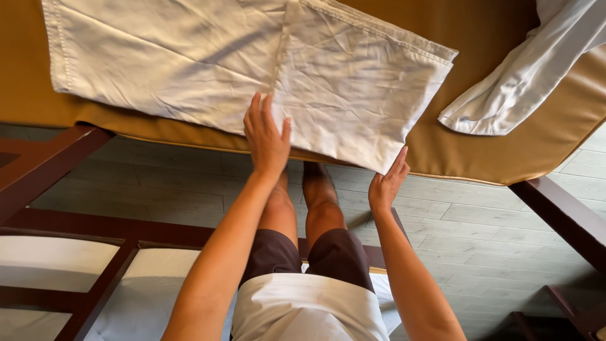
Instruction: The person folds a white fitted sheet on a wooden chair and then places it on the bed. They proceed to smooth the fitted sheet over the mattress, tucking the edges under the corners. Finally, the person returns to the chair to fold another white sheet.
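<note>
My left hand lies flat and open, palm down, fingers stretched toward twelve o'clock, pressing on the near edge of the white folded cloth; nothing is clasped in it; my right hand sits at about four o'clock from the left, fingers lifted and loosely open, the fingertips touching the cloth's near right corner where it hangs just past the edge of the tan padded surface; whether it pinches that corner I cannot tell. The cloth is spread wide across the padded surface, from ten o'clock to about two o'clock of my hands, creased, with a fold line running up its middle; a second white cloth lies bunched at two o'clock, well apart from the first; below my arms the pale plank floor shows, with a dark wooden frame at eight o'clock.
</note>
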